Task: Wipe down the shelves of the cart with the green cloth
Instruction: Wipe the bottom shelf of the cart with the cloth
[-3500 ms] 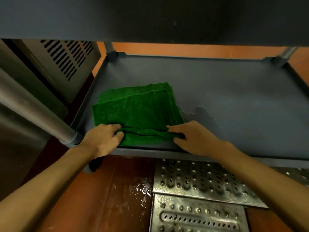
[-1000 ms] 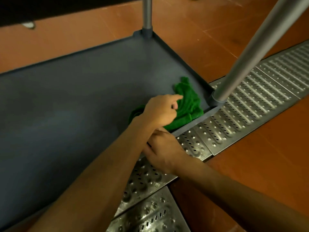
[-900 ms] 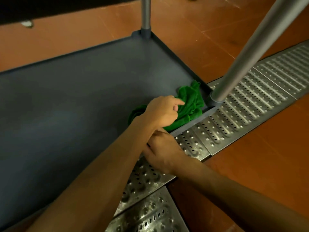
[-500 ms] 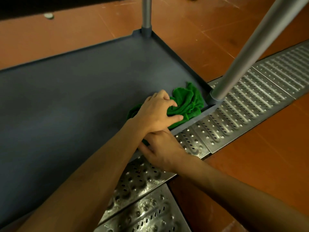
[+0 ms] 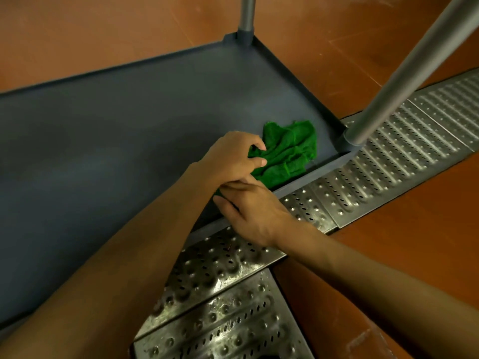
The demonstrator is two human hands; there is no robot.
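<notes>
This looks like a commercial kitchen or a similar food-service back room. The floor (image 5: 324, 42) is laid in plain reddish-brown tiles, seen across 10 to 1 o'clock and again at 4 o'clock. Perforated stainless-steel drain grating (image 5: 404, 161) runs from 2 o'clock down to 6 o'clock, its lower panels (image 5: 228, 314) glistening wet. A grey plastic cart shelf (image 5: 116, 120) with a raised rim fills 9 o'clock, carried on round metal posts (image 5: 404, 73) at 12 and 2 o'clock.

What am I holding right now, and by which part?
The crumpled green cloth, bunched at its near left end in the grip of the left hand.
</notes>
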